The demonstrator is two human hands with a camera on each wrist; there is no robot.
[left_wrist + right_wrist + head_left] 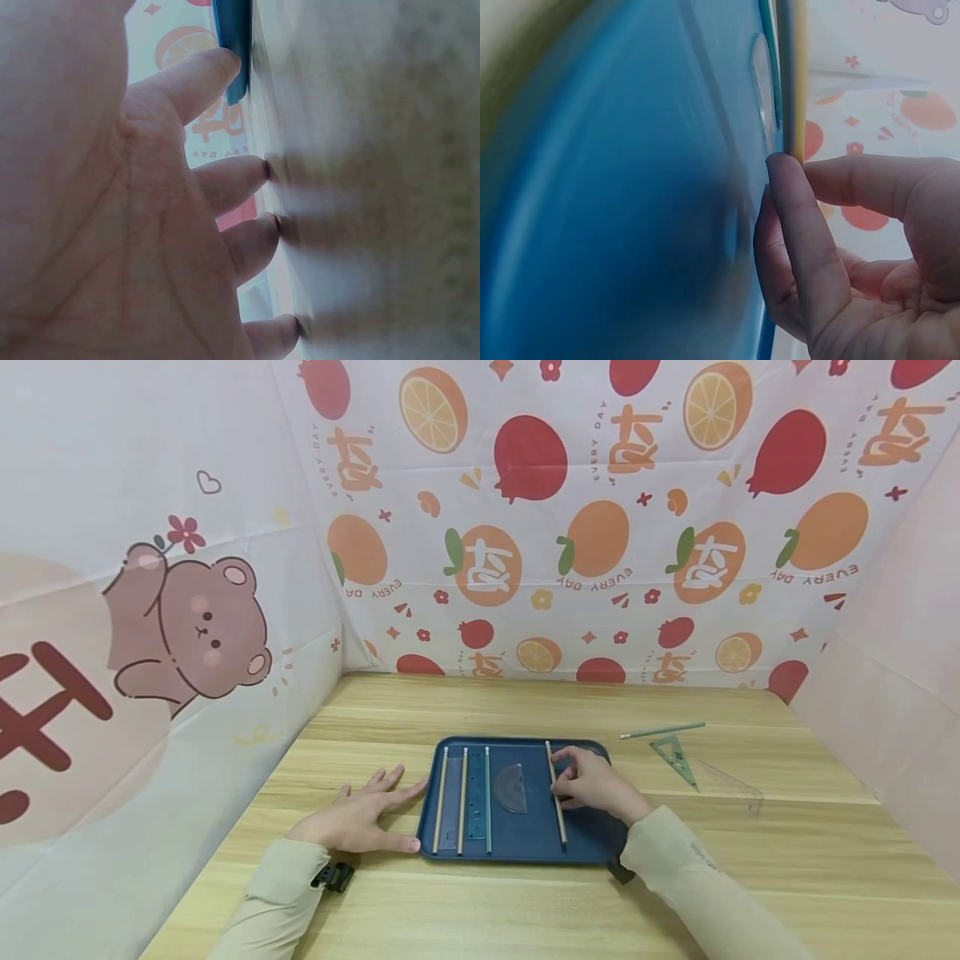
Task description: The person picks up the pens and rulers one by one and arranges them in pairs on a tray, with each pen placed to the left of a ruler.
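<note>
Wooden pencil (556,793) pinched by right hand (596,785) over blue tray (525,843) — left hand (360,814) flat, touching tray's edge

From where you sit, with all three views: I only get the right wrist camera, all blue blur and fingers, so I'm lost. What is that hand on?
Observer: The right hand pinches a pencil lying in the blue tray.
Operator: Anything else in the tray?
Observer: Three more pencils lie in a row at its left side, with a protractor in the middle.
Operator: And the other hand?
Observer: The left hand lies flat on the table, thumb against the tray's left rim.
</note>
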